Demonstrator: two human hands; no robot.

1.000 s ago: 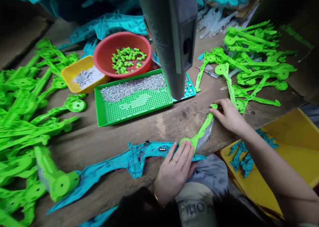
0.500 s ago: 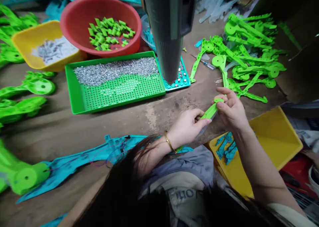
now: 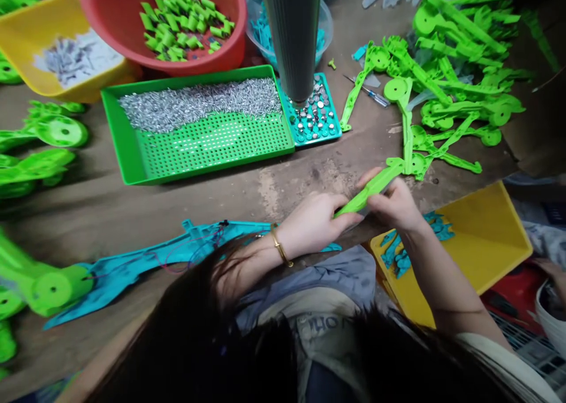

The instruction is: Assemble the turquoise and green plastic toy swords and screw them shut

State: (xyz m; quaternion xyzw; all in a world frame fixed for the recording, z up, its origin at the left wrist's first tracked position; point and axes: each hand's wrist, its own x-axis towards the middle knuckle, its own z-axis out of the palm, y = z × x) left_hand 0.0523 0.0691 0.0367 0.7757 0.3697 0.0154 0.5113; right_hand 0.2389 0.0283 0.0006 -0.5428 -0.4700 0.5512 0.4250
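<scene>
Between my hands is a long lime-green plastic part (image 3: 374, 187), slanting up to the right with a hooked far end. My left hand (image 3: 315, 217), a gold bracelet at the wrist, has its fingers closed around the lower end. My right hand (image 3: 393, 205) grips the middle from below, its thumb and fingers on either side. Some of the part's underside is hidden by the fingers. Just beyond its upper end lies another green plastic arm with a round disc (image 3: 397, 89), and a pile of similar green parts (image 3: 455, 87) spreads behind it.
A green perforated tray (image 3: 198, 158) of small screws adjoins a turquoise tray (image 3: 316, 133) of metal pieces, under a dark column (image 3: 294, 43). A red bowl (image 3: 101, 13), a screwdriver (image 3: 374, 96), a yellow bin (image 3: 495, 238) and a wired blue part (image 3: 132, 258) stand around.
My right hand has slid from the upper end of the green part down to its middle, so more of the part shows. The view has shifted slightly.
</scene>
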